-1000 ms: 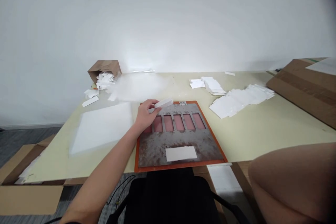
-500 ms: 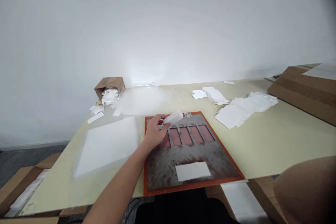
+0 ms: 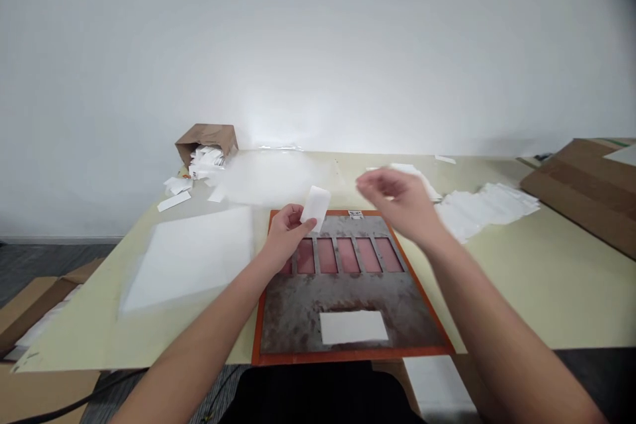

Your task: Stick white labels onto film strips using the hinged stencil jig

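My left hand (image 3: 288, 235) pinches a small stack of white paper strips (image 3: 317, 204), held tilted up above the far left part of a dark metal plate (image 3: 348, 295). Pinkish rectangular slots (image 3: 349, 255) run in a row across this plate, which lies on an orange base (image 3: 355, 358). A white card (image 3: 353, 327) rests flat on the plate's near part. To the right of the strips, my right hand (image 3: 400, 202) hovers over the plate's far right corner, fingers curled and smeared by motion. Whether it holds anything is not visible.
White slips (image 3: 489, 205) lie spread at the right, before a cardboard box (image 3: 586, 189). A small open carton (image 3: 211, 139) spills paper pieces at the back left. A translucent white sheet (image 3: 193, 258) lies left of the plate. Below the table's front edge is a white stack (image 3: 440, 387).
My right hand has come into view over the plate's far right. My left hand has turned the strips from lying low to more upright. The view has shifted slightly.
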A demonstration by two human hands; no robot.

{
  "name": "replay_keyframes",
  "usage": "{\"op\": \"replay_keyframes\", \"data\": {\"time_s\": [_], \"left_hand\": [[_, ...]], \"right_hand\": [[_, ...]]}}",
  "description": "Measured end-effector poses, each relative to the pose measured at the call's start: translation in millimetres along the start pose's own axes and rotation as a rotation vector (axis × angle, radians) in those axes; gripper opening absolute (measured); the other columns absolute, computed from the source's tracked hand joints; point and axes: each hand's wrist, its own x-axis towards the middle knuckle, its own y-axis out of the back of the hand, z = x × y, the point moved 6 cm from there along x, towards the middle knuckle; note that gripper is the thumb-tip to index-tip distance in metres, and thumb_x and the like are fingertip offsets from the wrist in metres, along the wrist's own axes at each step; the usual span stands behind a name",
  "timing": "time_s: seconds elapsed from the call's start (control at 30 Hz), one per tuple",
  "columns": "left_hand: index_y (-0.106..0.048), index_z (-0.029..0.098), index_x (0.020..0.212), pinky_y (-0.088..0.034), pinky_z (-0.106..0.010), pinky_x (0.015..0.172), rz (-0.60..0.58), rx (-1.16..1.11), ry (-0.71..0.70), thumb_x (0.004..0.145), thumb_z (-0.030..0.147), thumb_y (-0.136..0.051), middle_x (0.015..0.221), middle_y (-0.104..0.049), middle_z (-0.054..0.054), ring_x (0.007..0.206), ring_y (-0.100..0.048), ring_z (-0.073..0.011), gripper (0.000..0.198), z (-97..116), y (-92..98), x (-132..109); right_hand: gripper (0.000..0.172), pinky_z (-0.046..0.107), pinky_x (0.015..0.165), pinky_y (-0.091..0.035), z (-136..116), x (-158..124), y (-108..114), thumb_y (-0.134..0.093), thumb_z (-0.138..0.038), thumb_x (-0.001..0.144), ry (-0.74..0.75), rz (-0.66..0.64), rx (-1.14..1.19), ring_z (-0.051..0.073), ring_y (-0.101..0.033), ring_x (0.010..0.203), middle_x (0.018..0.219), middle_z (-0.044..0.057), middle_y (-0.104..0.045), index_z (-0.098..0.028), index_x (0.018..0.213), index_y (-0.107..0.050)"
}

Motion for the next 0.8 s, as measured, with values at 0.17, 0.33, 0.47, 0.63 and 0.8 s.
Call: {"op": "replay_keyframes", "data": {"time_s": [0.17,0.33,0.47,0.63,0.8], "left_hand": [[-0.055,0.019,0.088,-0.051,-0.026,0.067,0.041,0.111,-0.04,0.073,0.035,-0.07,0.085,-0.066,-0.001,0.072,-0.064,-0.0136,0.026,-1.5,6.4,5.3],[-0.059,0.021,0.088,-0.052,-0.03,0.076,-0.007,0.347,-0.109,0.075,0.027,-0.067,0.088,-0.07,0.0,0.082,-0.067,-0.0172,0.017,0.0,7.6,10.6],[-0.059,0.023,0.077,-0.048,-0.038,0.089,-0.021,0.595,-0.172,0.073,0.022,-0.069,0.077,-0.068,0.001,0.083,-0.065,-0.0216,0.011,5.8,8.0,13.9],[-0.061,0.022,0.1,-0.04,-0.047,0.099,-0.031,0.768,-0.235,0.079,0.027,-0.069,0.092,-0.07,-0.003,0.092,-0.065,-0.0259,0.023,8.3,7.8,15.1],[-0.052,0.024,0.127,-0.044,-0.039,0.096,-0.028,0.806,-0.34,0.091,0.036,-0.057,0.105,-0.07,-0.004,0.103,-0.065,-0.0223,0.038,10.9,7.1,12.0]], "right_hand": [[0.022,0.03,0.062,-0.052,25.8,0.5,-56.2,-0.062,-0.04,0.085,-0.167,-0.078,0.103,0.016,-0.067,0.068,0.089,0.004,-0.075,-0.022,0.094,-0.07],[0.022,0.03,0.066,-0.052,25.8,-5.1,-73.2,-0.059,-0.041,0.086,-0.156,-0.069,0.183,0.018,-0.068,0.073,0.086,0.003,-0.075,-0.022,0.089,-0.069],[0.02,0.031,0.073,-0.052,27.4,-9.5,-79.5,-0.058,-0.039,0.087,-0.102,-0.08,0.116,0.018,-0.067,0.077,0.088,0.002,-0.075,-0.023,0.093,-0.069],[0.02,0.033,0.073,-0.051,35.1,-11.9,-89.1,-0.055,-0.037,0.09,-0.065,-0.099,0.017,0.019,-0.068,0.078,0.089,0.002,-0.075,-0.024,0.095,-0.069],[0.02,0.032,0.076,-0.053,37.5,-12.7,-86.2,-0.056,-0.036,0.091,-0.046,-0.058,0.02,0.019,-0.07,0.081,0.094,0.002,-0.075,-0.025,0.102,-0.068]]}}
